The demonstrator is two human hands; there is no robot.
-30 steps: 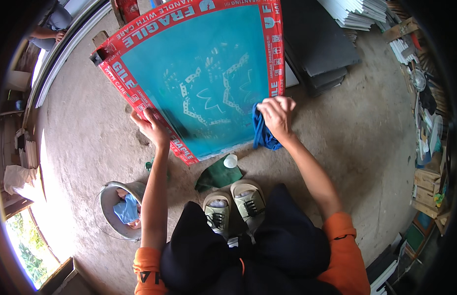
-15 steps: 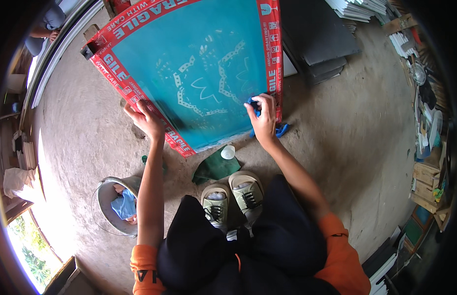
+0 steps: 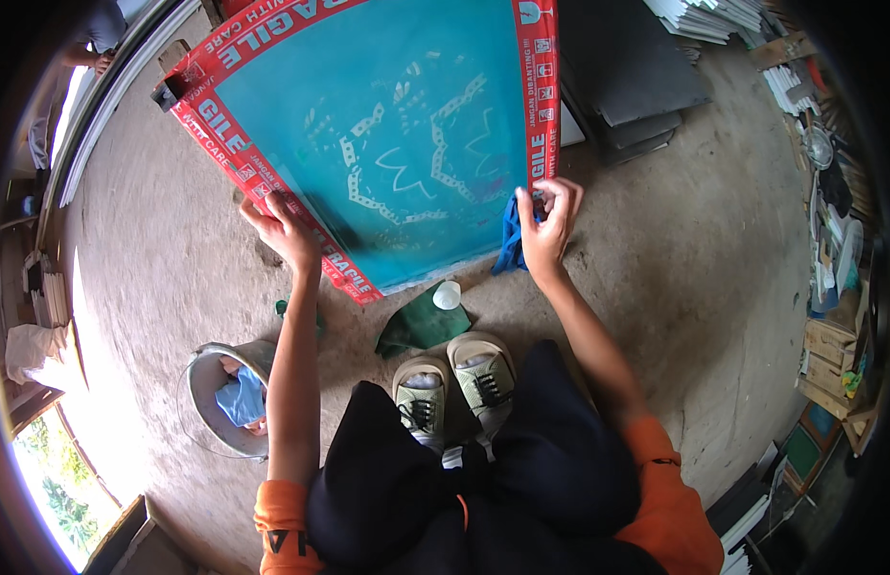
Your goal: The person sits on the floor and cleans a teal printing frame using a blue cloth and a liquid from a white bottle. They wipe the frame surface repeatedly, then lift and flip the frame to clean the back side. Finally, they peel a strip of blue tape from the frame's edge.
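A screen-printing frame (image 3: pixel 229 144) edged in red printed tape is tilted up before me, its teal mesh (image 3: pixel 311 105) marked with pale line patterns. My left hand (image 3: pixel 289 235) is closed round the frame's left edge, near the lower corner. A bunched blue cloth (image 3: pixel 511 240) hangs from my right hand (image 3: pixel 552 228), whose fingers are bent in at the lower right edge of the frame. A faint purple smear shows on the mesh by that hand. Below the frame, a small white cup-like thing (image 3: pixel 447 295) rests on a dark green cloth (image 3: pixel 413 324).
To the left stands a grey bucket (image 3: pixel 197 388) with a light blue cloth (image 3: pixel 240 399) inside. Dark flat panels (image 3: pixel 636 77) lie at the back right. Wooden boxes (image 3: pixel 828 355) and clutter line the right side. Part of another person (image 3: pixel 100 53) shows at the far left.
My right hand has moved right, off the mesh to the frame's edge, and the blue cloth now hangs lower from it. The frame has shifted slightly right; my left hand keeps its grip.
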